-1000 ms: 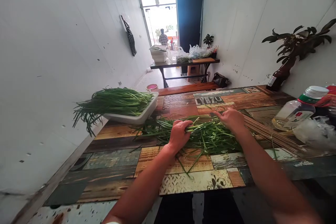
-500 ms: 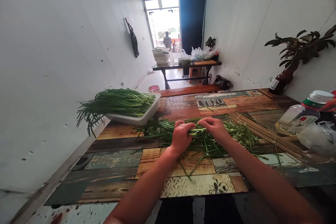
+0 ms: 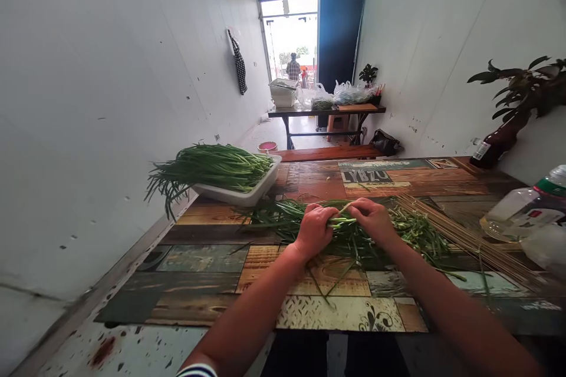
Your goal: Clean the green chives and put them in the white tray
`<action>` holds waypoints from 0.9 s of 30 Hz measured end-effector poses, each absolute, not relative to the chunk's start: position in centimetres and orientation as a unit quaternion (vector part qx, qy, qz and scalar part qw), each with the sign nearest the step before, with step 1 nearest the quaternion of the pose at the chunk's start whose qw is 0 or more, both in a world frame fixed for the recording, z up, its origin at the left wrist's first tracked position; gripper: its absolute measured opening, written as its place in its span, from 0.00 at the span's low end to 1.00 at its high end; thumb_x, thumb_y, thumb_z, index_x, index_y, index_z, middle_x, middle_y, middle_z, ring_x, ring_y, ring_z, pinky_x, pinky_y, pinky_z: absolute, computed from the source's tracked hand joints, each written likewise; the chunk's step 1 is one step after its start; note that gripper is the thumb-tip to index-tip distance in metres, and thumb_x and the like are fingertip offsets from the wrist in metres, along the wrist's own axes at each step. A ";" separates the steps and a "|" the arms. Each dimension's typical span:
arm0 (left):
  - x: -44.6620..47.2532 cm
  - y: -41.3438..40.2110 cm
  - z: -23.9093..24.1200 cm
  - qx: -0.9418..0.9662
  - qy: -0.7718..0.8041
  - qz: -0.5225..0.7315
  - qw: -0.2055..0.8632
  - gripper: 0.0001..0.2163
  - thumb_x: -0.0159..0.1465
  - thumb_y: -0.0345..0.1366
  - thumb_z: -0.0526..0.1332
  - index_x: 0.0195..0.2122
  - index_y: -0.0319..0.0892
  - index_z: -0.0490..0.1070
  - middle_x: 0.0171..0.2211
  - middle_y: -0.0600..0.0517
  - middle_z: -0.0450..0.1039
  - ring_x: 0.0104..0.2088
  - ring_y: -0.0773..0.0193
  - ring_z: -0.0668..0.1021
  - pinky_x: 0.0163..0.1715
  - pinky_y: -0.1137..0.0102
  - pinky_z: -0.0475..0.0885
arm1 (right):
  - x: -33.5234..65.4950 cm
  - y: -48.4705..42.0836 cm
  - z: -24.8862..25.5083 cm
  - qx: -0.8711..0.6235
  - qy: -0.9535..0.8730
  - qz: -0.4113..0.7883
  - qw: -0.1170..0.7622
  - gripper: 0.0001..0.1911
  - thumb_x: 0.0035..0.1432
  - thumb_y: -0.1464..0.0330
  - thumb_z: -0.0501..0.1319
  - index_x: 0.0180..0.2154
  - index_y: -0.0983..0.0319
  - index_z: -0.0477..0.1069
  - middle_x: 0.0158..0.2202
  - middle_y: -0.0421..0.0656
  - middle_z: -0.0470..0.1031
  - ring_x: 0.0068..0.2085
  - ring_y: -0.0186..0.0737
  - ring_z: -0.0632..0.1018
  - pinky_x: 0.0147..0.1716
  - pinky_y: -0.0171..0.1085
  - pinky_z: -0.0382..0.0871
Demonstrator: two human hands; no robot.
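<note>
My left hand (image 3: 315,227) is closed around a small bunch of garlic chives (image 3: 342,222), whose pale cut ends stick out toward my right hand. With thumb and fingertips, my right hand (image 3: 374,221) pinches a thin pale yellowish strip (image 3: 345,207) at those ends; I cannot tell whether it is a leaf or a stalk. Beneath both hands lie loose garlic chives (image 3: 283,221) spread over the table. A heap of short green and pale trimmings (image 3: 420,232) is beside my right wrist.
Left on the patterned table (image 3: 198,300), a white tray (image 3: 252,195) is piled with garlic chives (image 3: 216,168). Thin wooden skewers (image 3: 460,235), a clear plastic bottle (image 3: 517,215) and a brown bottle with a plant (image 3: 499,141) occupy the right. Another table (image 3: 305,112) stands behind.
The camera view has turned slightly left, so the scene appears shifted right. Both hands stay together over the chives, and the pale strip between them shows more clearly now.
</note>
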State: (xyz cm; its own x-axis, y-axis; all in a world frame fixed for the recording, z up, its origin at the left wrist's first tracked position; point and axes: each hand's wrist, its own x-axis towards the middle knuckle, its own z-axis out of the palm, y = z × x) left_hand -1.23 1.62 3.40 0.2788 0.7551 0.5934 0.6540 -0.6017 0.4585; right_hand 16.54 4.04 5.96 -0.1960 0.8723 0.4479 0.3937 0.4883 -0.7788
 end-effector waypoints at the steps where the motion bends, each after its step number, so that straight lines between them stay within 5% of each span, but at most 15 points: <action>1: -1.3 1.7 3.4 0.799 0.441 0.403 0.066 0.13 0.54 0.24 0.54 0.39 0.43 0.70 0.34 0.53 0.77 0.36 0.62 0.77 0.48 0.63 0.63 | 16.5 4.1 5.9 -0.433 -0.729 0.252 0.466 0.11 0.52 0.62 0.58 0.27 0.61 0.75 0.28 0.41 0.74 0.31 0.37 0.73 0.34 0.35 0.65; 14: -1.2 1.4 4.0 0.783 0.437 0.439 0.066 0.10 0.58 0.26 0.53 0.36 0.43 0.70 0.34 0.53 0.76 0.35 0.62 0.75 0.43 0.66 0.66 | 17.7 6.2 4.1 -0.469 -0.749 0.098 0.457 0.12 0.54 0.62 0.58 0.23 0.61 0.71 0.24 0.41 0.69 0.28 0.36 0.69 0.30 0.35 0.61; 19: -1.8 0.9 5.1 0.697 0.446 0.561 -0.022 0.10 0.65 0.31 0.49 0.39 0.43 0.69 0.33 0.51 0.73 0.35 0.64 0.74 0.38 0.70 0.68 | 20.4 8.1 3.8 -0.593 -0.704 0.032 0.389 0.23 0.56 0.53 0.56 0.18 0.61 0.70 0.25 0.45 0.73 0.30 0.40 0.70 0.32 0.38 0.58; 27: -4.2 0.4 5.3 0.658 0.355 0.615 -0.249 0.12 0.64 0.32 0.57 0.47 0.51 0.70 0.35 0.52 0.65 0.38 0.64 0.71 0.40 0.68 0.66 | 20.4 8.7 4.5 -0.665 -0.712 -0.074 0.214 0.11 0.54 0.64 0.58 0.27 0.62 0.75 0.39 0.48 0.74 0.44 0.48 0.69 0.44 0.44 0.53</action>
